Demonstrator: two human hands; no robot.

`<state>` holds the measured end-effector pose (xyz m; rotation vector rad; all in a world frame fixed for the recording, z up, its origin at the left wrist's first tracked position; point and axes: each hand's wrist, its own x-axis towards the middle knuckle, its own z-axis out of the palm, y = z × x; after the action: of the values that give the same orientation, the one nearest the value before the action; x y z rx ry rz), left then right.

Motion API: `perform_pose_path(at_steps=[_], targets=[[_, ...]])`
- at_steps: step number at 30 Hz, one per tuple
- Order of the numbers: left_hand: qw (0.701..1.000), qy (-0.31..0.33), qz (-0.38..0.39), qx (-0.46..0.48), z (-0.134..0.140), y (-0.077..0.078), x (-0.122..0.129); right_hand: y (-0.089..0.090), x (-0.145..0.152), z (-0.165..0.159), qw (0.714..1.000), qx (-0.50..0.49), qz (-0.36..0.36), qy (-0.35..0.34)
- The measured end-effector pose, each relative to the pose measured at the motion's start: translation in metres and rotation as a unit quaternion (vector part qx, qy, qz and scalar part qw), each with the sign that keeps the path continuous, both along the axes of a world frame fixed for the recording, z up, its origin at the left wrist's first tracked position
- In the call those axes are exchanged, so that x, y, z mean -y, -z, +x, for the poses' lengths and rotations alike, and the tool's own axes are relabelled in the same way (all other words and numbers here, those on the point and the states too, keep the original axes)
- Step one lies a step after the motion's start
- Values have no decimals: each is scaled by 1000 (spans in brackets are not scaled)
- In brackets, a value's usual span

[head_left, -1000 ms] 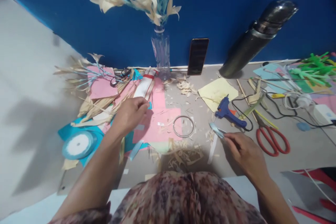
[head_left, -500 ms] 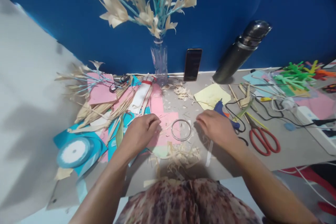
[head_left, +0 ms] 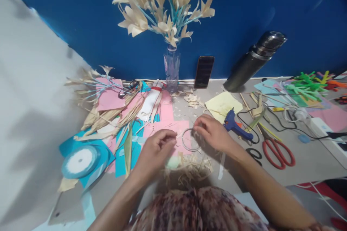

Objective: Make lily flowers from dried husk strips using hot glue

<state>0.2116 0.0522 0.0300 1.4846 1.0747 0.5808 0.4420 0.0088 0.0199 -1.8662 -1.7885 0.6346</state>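
Note:
A thin grey ring (head_left: 182,140) lies over the pink paper (head_left: 165,128) in front of me. My right hand (head_left: 214,134) has its thumb and fingers closed at the ring's upper right edge. Just left of the ring is my left hand (head_left: 155,151), fingers curled and thumb drawn in. A small pale sliver shows at its fingertips; what it holds is too small to make out. Below the ring are dry husk scraps (head_left: 195,169). A blue glue gun (head_left: 235,126) rests to the right of my right hand.
Black scissors (head_left: 254,154) and red-handled scissors (head_left: 279,153) lie at right, near a power strip (head_left: 322,130). A ribbon roll (head_left: 80,161) is at left. Along the wall stand a bottle (head_left: 171,68) of husk flowers (head_left: 165,3), a phone (head_left: 204,72) and a leaning flask (head_left: 248,66).
My right hand has moved left and reached the ring's edge. My left hand has come a little nearer to the ring and turned. The whole view has shifted slightly.

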Motion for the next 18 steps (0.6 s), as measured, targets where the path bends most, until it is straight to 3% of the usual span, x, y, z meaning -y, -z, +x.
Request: perform_pose_path(at_steps=[3, 8, 12, 18], targets=[[985, 32, -114, 128, 19, 10, 15, -11, 23, -24, 979, -203, 30, 22], [961, 26, -217, 171, 35, 19, 22, -2, 39, -53, 928, -346, 68, 121], [966, 1, -213, 150, 32, 17, 21, 3, 40, -57, 900, -403, 85, 143], [984, 40, -140, 103, 27, 2, 24, 3, 40, -66, 888, -428, 90, 143]])
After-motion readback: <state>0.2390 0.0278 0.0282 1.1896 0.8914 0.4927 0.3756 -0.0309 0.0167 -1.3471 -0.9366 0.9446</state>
